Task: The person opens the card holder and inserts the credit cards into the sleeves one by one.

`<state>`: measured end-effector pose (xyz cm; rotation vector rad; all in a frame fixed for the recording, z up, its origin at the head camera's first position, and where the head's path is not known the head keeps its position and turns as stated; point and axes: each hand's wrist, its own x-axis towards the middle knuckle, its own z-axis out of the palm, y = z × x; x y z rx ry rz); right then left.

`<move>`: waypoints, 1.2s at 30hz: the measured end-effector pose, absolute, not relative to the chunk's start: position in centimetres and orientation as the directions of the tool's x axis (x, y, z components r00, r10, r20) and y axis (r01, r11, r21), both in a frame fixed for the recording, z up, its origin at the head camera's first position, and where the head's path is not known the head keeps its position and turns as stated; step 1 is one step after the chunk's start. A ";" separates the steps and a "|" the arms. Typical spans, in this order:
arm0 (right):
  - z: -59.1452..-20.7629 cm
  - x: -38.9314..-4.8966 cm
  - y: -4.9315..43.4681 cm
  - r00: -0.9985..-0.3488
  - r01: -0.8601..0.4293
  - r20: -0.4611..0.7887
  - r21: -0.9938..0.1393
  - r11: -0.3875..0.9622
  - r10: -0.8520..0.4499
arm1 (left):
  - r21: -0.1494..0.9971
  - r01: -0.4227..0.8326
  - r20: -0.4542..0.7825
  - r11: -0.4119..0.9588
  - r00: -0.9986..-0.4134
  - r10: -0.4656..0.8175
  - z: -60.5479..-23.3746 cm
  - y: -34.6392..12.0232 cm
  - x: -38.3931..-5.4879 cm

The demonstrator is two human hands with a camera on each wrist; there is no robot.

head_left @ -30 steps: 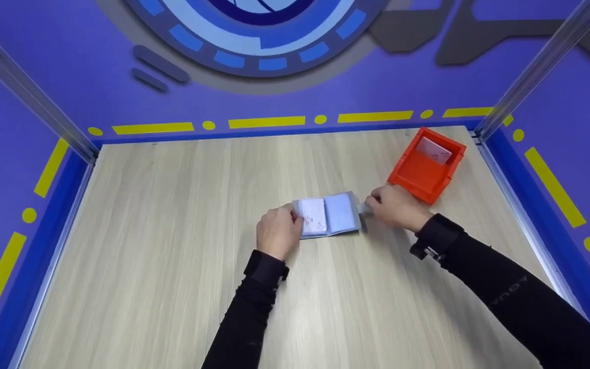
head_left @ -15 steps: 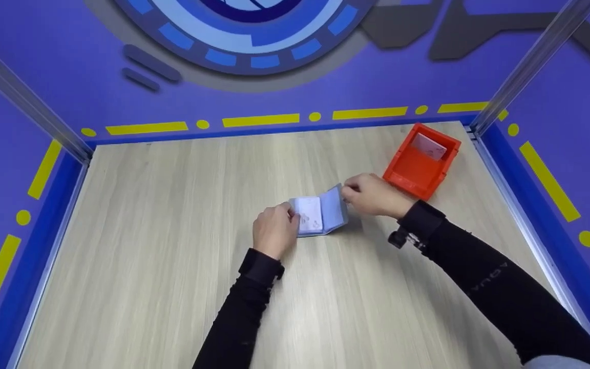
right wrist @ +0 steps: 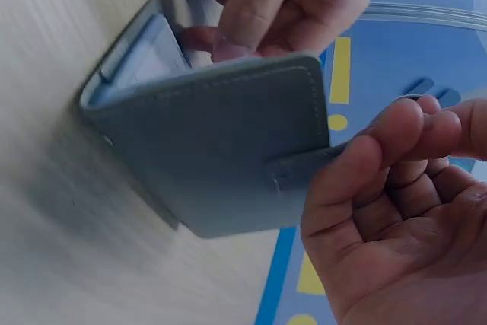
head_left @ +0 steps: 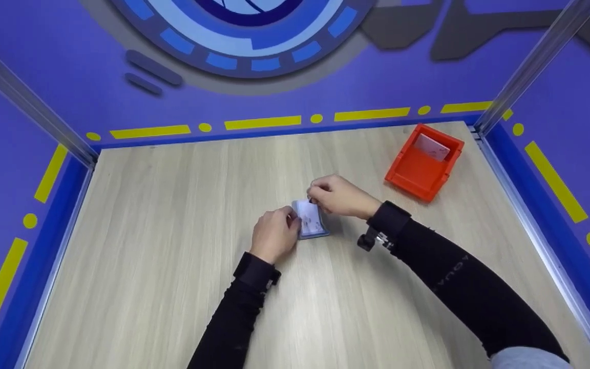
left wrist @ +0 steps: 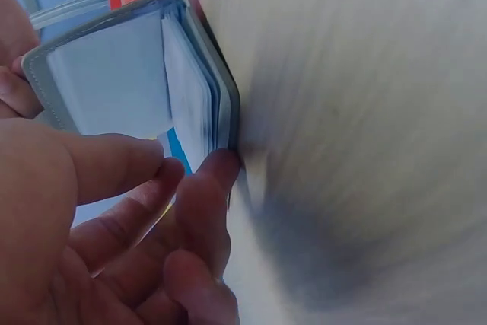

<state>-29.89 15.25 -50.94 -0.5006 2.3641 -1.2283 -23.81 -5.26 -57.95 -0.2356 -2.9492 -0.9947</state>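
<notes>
A small grey-blue card holder [head_left: 311, 221] with a stitched cover lies partly folded on the table, its right cover [right wrist: 221, 150] raised. Clear sleeves [left wrist: 192, 89] are stacked inside, with a pale printed card showing on top. At its left edge, my left hand [head_left: 274, 233] holds the back cover and sleeves between thumb and fingers. Thumb and index finger of my right hand [head_left: 343, 197] pinch the closing strap [right wrist: 300, 167] on the raised cover. From the head view, that cover is mostly hidden behind the right hand and seen edge-on.
An orange-red open bin [head_left: 395, 178] stands at the back right of the wooden table [head_left: 172, 230], with a pinkish card [head_left: 432, 147] leaning inside against its back wall. Blue-purple panels [head_left: 274, 102] and metal posts [head_left: 535, 66] enclose the table at the back and sides.
My right hand has moved left, swinging the right cover up from lying flat open to standing over the sleeves. The left hand stays at the left edge.
</notes>
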 end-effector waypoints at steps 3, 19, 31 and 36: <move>-51.7 -29.8 14.5 -0.835 -0.130 -0.185 -0.848 0.513 -0.518 | 0.621 0.162 0.073 0.767 -0.986 0.149 -57.9 -5.9 -23.8; -55.0 -29.6 13.3 -0.817 -0.077 -0.263 -0.833 0.548 -0.514 | 0.644 0.023 0.061 0.765 -0.998 -0.022 -57.2 -8.6 -24.1; -57.0 -29.3 14.0 -0.860 -0.293 -0.178 -0.594 0.749 -0.478 | 0.636 0.100 0.096 0.765 -0.994 0.050 -56.8 -6.9 -23.9; -57.4 -28.9 13.8 -0.863 -0.299 -0.161 -0.599 0.743 -0.478 | 0.621 0.129 0.102 0.773 -0.991 0.083 -56.7 -6.5 -24.2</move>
